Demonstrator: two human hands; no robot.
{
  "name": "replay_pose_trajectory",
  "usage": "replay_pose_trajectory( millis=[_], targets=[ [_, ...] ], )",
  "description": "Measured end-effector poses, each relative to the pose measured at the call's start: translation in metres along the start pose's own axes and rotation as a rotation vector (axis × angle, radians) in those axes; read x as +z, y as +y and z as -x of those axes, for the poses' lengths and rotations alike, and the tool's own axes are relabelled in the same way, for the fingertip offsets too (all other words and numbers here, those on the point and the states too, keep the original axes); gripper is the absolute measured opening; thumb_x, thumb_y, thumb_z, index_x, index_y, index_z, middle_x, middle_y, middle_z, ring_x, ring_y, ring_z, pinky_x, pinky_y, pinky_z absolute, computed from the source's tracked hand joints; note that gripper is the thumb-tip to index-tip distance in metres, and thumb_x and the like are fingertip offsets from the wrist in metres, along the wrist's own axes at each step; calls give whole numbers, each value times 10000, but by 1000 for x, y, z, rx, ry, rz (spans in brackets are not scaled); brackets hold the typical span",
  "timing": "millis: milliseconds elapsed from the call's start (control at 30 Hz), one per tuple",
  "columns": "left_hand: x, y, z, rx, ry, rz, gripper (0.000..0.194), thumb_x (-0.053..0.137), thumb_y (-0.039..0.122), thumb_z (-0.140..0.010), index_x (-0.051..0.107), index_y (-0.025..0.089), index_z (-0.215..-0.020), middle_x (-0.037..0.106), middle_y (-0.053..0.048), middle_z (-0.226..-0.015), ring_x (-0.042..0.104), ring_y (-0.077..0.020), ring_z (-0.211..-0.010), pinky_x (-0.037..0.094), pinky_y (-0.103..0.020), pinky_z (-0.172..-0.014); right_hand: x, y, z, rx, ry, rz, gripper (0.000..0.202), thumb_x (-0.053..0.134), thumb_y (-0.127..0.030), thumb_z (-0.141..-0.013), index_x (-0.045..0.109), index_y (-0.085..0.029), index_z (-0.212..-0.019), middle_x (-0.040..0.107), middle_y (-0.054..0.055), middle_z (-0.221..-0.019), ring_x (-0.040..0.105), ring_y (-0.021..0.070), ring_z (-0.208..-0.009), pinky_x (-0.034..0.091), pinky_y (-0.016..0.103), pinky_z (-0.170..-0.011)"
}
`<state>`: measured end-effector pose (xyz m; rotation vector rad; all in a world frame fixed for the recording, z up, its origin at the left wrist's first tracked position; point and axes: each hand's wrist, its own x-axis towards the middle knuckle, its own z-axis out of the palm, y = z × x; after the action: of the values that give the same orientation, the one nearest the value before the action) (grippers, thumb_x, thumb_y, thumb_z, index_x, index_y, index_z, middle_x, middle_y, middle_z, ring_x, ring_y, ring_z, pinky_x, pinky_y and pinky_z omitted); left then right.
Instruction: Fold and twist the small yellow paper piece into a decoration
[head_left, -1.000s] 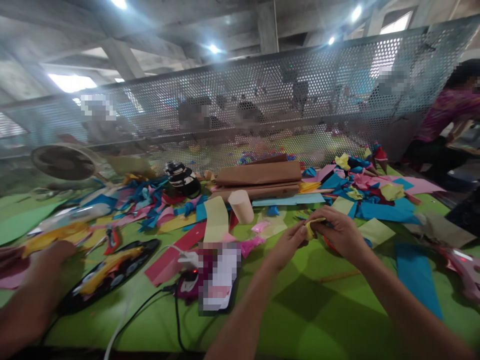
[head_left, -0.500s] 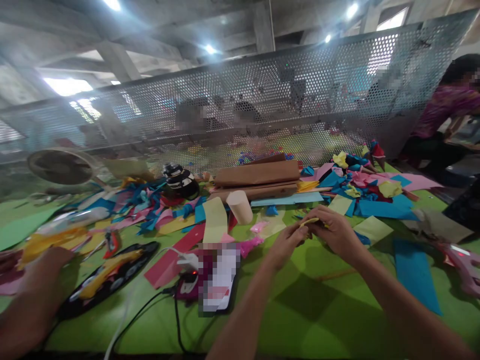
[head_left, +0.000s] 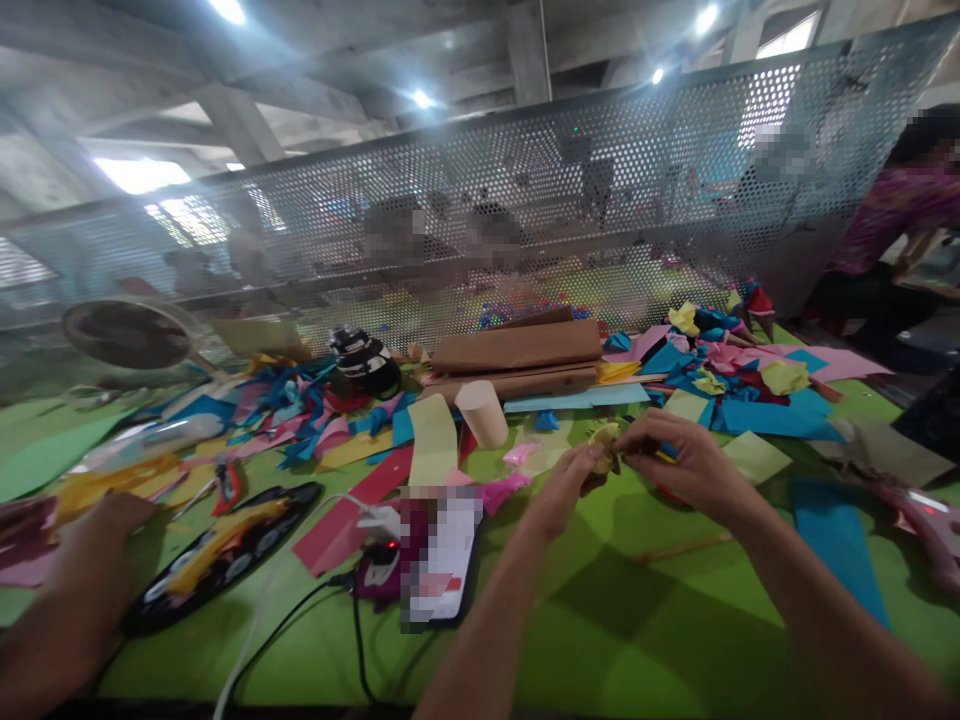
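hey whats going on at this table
A person works a small yellow paper piece between both hands: the left hand pinches one side, the right hand the other, just above the green table. Scraps of blue, pink and yellow paper lie scattered about, with a brown roll behind. Another person's hand rests at the left near a black tray.

Paper roll (head_left: 482, 412) behind hands; phone (head_left: 439, 558) left of them; glue gun (head_left: 919, 515) far right.
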<state>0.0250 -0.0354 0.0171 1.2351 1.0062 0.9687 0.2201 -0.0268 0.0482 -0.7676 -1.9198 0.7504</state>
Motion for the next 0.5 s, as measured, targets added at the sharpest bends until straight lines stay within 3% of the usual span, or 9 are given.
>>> replay_pose_trajectory(
  millis=[133, 500],
  targets=[
    [-1, -8, -3, -28, 31, 25, 514, 609, 683, -775, 570, 173, -821, 545, 1, -745, 477, -117, -655, 301, -260, -593, 4, 4, 0, -36, -49, 27, 231, 610, -84, -874, 766, -223, -972, 676, 47, -915, 664, 166, -834, 517, 269, -737],
    [-4, -10, -2, -110, -1, 76, 572, 648, 683, -759, 629, 157, -982, 660, -52, -886, 590, -140, -732, 388, -262, -632, 4, 13, 0, -89, -70, 123, 176, 617, -77, -885, 722, -211, -840, 675, 40, -906, 664, 157, -839, 501, 243, -750]
  ],
)
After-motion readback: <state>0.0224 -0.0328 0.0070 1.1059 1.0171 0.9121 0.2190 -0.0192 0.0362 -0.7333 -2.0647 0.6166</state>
